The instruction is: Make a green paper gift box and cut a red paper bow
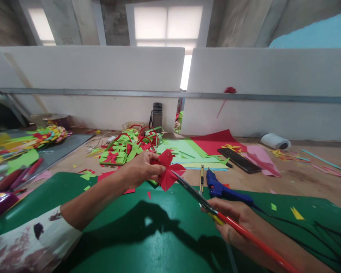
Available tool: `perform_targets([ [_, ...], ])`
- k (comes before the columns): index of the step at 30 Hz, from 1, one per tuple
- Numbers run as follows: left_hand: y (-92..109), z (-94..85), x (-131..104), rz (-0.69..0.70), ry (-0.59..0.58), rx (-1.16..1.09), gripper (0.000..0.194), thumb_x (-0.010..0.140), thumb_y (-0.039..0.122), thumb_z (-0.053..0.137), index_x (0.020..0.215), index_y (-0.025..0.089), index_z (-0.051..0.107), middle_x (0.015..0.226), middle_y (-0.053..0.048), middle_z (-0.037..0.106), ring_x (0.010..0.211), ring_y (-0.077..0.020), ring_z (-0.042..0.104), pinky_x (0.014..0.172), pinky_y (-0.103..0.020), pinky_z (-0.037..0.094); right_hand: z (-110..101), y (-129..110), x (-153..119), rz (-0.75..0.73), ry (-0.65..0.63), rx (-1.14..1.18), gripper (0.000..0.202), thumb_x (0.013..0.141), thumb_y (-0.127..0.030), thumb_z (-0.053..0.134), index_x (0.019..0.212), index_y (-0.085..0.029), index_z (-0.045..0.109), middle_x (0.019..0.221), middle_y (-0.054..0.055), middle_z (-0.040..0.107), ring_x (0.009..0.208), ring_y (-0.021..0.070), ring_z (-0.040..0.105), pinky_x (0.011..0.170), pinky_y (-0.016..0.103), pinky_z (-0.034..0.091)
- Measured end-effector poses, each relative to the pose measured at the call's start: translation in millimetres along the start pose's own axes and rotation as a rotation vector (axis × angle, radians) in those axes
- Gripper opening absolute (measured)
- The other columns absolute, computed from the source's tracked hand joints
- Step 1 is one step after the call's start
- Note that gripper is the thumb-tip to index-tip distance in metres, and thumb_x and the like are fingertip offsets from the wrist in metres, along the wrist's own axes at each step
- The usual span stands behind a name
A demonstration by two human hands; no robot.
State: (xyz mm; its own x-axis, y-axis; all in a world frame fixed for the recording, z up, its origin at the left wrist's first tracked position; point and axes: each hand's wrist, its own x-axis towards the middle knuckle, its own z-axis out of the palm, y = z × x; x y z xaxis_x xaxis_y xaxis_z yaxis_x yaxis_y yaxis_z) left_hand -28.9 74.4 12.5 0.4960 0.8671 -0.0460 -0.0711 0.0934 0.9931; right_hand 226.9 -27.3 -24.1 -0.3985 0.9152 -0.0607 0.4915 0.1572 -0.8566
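Observation:
My left hand (147,167) pinches a red paper flower (167,172) with pointed petals between thumb and fingers, above the green mat (125,231). My right hand (238,227) is closed around scissors (191,190), their blades directed up and left. The blade tips meet or overlap the flower's lower right part; whether they touch it I cannot tell. A long red shaft (252,231) runs back across my right hand, and a bit of yellow shows under the fingers. Just beyond that hand lie a blue glue gun (227,191) and a yellow box cutter (201,178).
Behind my left hand is a pile of green and red paper pieces (127,146). Coloured sheets (216,142), a dark phone (239,160) and a white roll (275,141) lie to the right. A bottle (157,115) stands against the white partition (102,68). The glue gun's cord crosses the mat.

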Motion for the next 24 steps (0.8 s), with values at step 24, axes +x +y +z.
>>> perform_targets([
  [24,1.9,4.6,-1.0,0.016,-0.038,-0.005,0.014,0.060,0.015,0.074,0.068,0.014,0.064,0.063,0.001,0.068,0.055,-0.0096,0.062,0.057,-0.022,0.051,1.4,-1.3,0.9,0.029,0.009,0.004,0.023,0.074,-0.033,0.061,0.092,-0.019,0.063,0.059,-0.005,0.044,0.050,0.0078,0.031,0.042,0.017,0.025],
])
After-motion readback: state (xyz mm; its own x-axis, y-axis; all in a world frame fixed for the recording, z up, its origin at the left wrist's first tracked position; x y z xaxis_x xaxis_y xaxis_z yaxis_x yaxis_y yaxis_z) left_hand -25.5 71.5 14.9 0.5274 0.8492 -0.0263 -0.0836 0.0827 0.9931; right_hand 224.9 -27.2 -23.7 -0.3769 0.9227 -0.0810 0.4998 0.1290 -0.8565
